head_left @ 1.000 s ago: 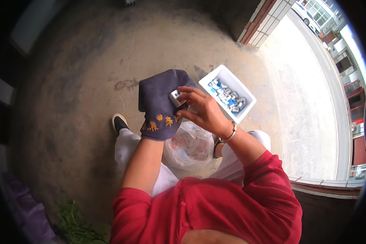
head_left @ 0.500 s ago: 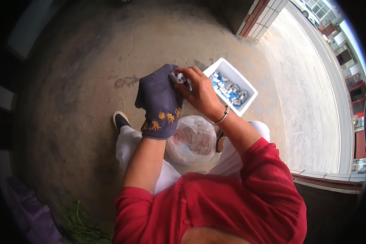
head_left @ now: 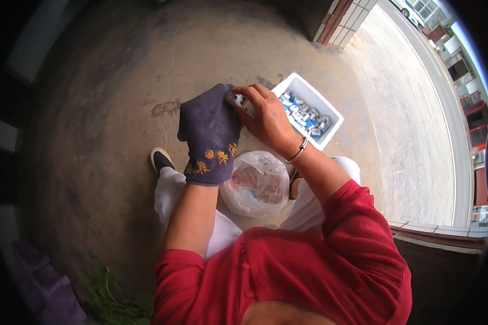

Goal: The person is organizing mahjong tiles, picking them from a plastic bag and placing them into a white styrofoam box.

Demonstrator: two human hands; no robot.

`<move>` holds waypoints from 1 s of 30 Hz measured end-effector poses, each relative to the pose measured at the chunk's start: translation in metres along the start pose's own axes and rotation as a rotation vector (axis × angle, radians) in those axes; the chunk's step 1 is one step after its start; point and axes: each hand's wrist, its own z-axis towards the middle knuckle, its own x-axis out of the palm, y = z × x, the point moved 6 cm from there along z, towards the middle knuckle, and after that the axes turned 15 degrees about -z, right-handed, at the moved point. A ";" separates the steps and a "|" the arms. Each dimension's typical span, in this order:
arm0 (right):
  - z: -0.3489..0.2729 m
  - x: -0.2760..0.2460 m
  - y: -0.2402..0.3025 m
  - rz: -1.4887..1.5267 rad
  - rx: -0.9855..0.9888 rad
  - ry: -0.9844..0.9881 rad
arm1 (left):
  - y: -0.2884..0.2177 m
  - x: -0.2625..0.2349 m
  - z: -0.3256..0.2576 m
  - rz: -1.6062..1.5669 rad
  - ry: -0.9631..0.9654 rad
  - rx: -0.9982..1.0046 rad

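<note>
My left hand is inside a dark grey cloth point(head_left: 209, 124) with gold embroidery along its edge, which covers the hand up to the wrist and hides its fingers. A small white block with black dots point(head_left: 240, 99), like a die or game tile, is pressed against the cloth's upper right side. My right hand point(head_left: 268, 116) is closed, its thumb and fingers gripping that block. A bracelet point(head_left: 296, 150) circles the right wrist.
A white box point(head_left: 331, 130) holding many blue-and-white tiles point(head_left: 302, 115) stands on the floor just beyond my right hand. Between my feet sits a clear plastic bag point(head_left: 255, 184) with small things inside. Green leafy stems point(head_left: 111, 295) lie at the lower left. A tiled pillar point(head_left: 344, 24) rises at the upper right.
The cloth-covered left hand has shifted slightly left. My right fingers have closed further over the dotted block, so less of it shows.
</note>
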 end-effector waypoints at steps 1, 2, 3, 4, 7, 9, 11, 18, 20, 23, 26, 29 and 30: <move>-0.002 -0.001 0.002 -0.001 0.001 0.002 | -0.006 0.006 0.000 0.300 0.071 0.096; -0.008 -0.001 0.010 0.077 -0.021 0.044 | -0.009 0.013 -0.001 0.601 0.142 0.192; -0.015 -0.002 0.018 0.155 -0.043 0.085 | -0.003 0.010 -0.004 0.600 0.141 0.189; -0.025 -0.003 0.027 0.154 -0.086 0.133 | 0.018 0.002 -0.011 -0.204 0.139 -0.100; -0.034 -0.011 0.051 0.246 -0.189 0.107 | 0.043 -0.013 -0.037 -1.055 -0.166 -0.421; -0.027 -0.008 0.039 0.181 -0.178 0.087 | 0.042 -0.018 -0.037 -0.825 -0.302 -0.430; -0.012 -0.007 0.027 0.065 -0.161 0.026 | 0.025 -0.010 -0.010 -0.241 -0.083 -0.275; -0.019 -0.003 0.022 0.091 -0.104 0.041 | 0.037 -0.002 -0.007 -0.798 0.020 -0.280; -0.023 -0.009 0.029 0.133 -0.142 0.085 | 0.033 0.004 -0.015 -0.938 -0.151 -0.357; -0.015 -0.011 0.019 0.132 -0.058 0.124 | 0.034 0.005 -0.018 -1.067 -0.185 -0.413; -0.011 -0.012 0.012 0.104 -0.069 0.104 | 0.035 0.008 -0.016 -1.034 0.020 -0.375; -0.015 -0.007 0.011 0.094 -0.062 0.153 | 0.043 0.010 -0.015 -0.941 -0.020 -0.387; -0.015 -0.008 0.011 0.087 -0.074 0.118 | 0.045 0.010 -0.018 -0.930 -0.061 -0.423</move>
